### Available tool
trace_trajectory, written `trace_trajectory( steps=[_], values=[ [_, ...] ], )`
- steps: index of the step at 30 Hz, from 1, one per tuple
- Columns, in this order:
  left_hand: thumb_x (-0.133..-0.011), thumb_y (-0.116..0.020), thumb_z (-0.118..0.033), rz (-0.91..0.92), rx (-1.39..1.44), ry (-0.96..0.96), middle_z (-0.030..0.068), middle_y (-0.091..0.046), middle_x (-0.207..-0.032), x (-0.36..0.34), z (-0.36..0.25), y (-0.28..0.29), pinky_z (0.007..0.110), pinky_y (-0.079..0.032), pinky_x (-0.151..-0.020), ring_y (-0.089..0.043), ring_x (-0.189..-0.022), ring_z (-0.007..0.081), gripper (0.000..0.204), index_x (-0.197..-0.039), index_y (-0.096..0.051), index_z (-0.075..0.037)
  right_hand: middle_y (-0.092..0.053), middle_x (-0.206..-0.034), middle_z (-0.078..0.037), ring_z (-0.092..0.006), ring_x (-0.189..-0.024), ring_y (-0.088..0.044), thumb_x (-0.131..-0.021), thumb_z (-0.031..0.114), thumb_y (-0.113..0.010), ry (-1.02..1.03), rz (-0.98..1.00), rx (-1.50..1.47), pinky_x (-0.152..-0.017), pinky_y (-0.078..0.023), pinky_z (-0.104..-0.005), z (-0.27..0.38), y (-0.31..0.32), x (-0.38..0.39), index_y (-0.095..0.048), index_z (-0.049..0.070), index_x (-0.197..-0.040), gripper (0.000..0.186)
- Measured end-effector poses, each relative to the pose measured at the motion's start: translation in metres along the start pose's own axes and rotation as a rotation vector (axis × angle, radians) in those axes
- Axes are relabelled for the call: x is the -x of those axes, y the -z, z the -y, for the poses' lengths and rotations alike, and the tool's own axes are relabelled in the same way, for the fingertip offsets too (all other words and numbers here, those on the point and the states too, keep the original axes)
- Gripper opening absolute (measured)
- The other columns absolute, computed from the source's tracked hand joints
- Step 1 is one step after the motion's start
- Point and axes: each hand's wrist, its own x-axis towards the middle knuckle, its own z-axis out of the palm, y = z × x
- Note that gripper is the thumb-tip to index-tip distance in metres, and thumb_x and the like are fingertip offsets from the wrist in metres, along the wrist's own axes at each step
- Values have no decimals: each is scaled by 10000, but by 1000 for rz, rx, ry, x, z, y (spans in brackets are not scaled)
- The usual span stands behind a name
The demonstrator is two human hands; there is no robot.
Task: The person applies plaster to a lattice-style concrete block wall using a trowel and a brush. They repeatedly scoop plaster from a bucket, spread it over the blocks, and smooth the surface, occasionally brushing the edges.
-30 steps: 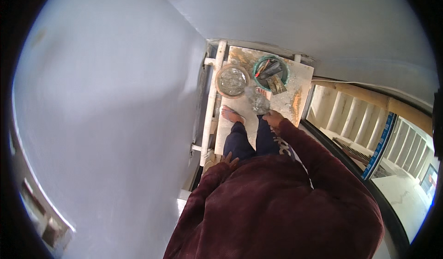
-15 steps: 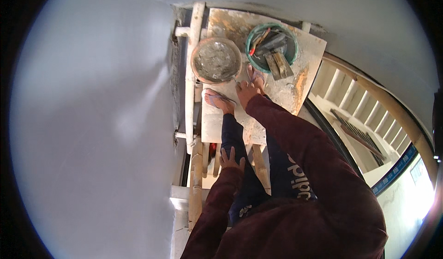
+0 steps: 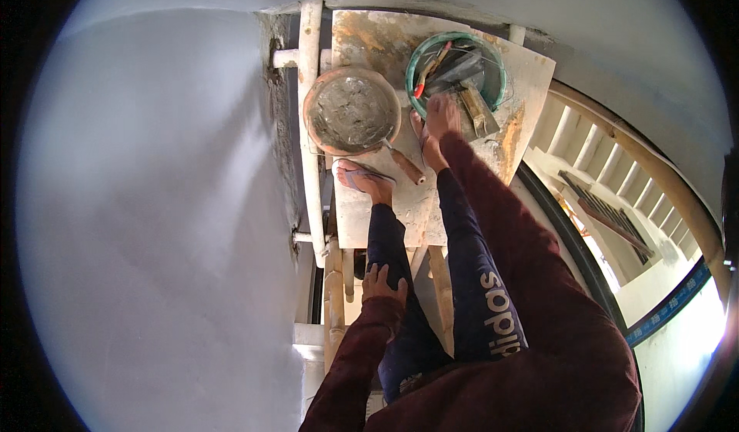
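My left hand (image 3: 382, 285) lies on my left leg with its fingers spread, holding nothing. My right hand (image 3: 443, 118), blurred by motion, is over my right foot at the near rim of a green bucket (image 3: 411, 61). Just right of its fingers, a plastering float (image 3: 479, 112) with a wooden handle rests across that rim; contact cannot be made out. A brush-like tool with a red-tipped handle (image 3: 420, 89) leans inside the bucket. To the left stands an orange-brown bucket (image 3: 311, 128) of wet grey mortar (image 3: 350, 110). A trowel (image 3: 406, 166) has its wooden handle sticking out over the near rim.
Both buckets stand on a stained board (image 3: 369, 228) laid over bamboo poles (image 3: 334, 301), with my sandalled feet on it. A pale pole (image 3: 309, 139) runs along its left edge beside a smooth grey wall (image 3: 154, 201). Stairs with a white balustrade (image 3: 589, 145) lie below at the right.
My right hand has left the trowel by the mortar bucket and moved forward and right to the float. The trowel's handle now shows free. My left hand stays on my leg.
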Motion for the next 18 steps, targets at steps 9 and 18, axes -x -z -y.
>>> trace_trajectory(
  steps=[9, 18],
  values=[
    [-792, -629, -385, 27, -35, -17, 160, -405, -1427, -13, -6, 11, 458, -300, -1102, -344, -1322, 370, 604, -1310, -517, -96, -586, -1143, -252, -399, -1082, -577, -895, 298, -499, -429, 265, -42, -853, -478, -430, -7, -49, -90, -385, 25, -1238, 453],
    [-787, -635, -397, -46, -84, -12, 146, -451, -1389, -10, -4, 9, 471, -310, -1083, -384, -1287, 366, 564, -1263, -563, -102, -618, -1025, -206, -305, -1008, -613, -839, 320, -549, -312, 428, -155, -819, -480, -411, -6, 10, -8, -535, 13, -1042, 368]
  ],
)
